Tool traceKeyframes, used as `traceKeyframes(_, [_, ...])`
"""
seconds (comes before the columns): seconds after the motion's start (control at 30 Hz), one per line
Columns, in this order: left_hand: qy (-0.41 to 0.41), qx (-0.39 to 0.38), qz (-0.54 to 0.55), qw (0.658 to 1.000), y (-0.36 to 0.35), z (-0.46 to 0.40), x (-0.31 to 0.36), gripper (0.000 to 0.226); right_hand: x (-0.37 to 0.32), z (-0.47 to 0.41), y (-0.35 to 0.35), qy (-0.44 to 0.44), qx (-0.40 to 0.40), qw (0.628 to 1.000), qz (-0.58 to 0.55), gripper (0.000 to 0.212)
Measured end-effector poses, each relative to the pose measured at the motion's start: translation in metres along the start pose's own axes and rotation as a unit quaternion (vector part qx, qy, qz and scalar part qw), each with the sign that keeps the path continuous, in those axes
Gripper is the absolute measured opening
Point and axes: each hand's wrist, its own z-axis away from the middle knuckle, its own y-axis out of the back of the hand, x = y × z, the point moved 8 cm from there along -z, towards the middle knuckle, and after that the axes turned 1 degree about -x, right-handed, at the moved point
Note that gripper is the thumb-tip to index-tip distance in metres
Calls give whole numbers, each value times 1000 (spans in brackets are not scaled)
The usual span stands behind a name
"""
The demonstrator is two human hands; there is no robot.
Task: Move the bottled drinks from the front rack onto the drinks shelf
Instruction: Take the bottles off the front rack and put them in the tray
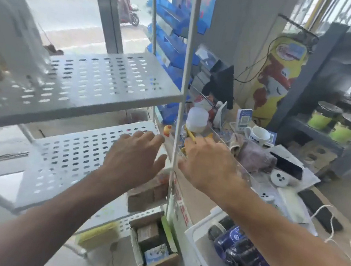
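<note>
A white metal rack with perforated shelves stands in front of me; its upper shelf (92, 83) and middle shelf (71, 160) carry no bottles. My left hand (134, 156) is held over the right edge of the middle shelf, fingers spread and holding nothing. My right hand (208, 165) reaches past the rack's thin upright post (184, 89) toward the counter, fingers loosely extended, also holding nothing. Dark blue bottled drinks (241, 253) lie in a white bin (197, 235) at the lower right, under my right forearm.
The counter (203, 204) to the right holds a white mug (258, 135), a white jar (197, 119), a cloth (253, 153), a phone (287, 166) and cords. An open cardboard box (155, 249) sits on the floor below. Green cups (324, 117) stand on a grey shelf unit.
</note>
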Motion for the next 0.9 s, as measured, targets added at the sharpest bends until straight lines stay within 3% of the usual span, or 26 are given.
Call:
traceKeyframes(0.3, [132, 103, 8, 986, 76, 30, -131, 35, -110, -93, 75, 114, 76, 989, -49, 40])
traceKeyframes(0.57, [211, 170, -15, 963, 91, 58, -237, 31, -207, -170, 102, 164, 134, 958, -193, 58])
traceKeyframes(0.9, [224, 177, 4, 958, 77, 59, -299, 36, -273, -267, 79, 93, 118, 907, -394, 95])
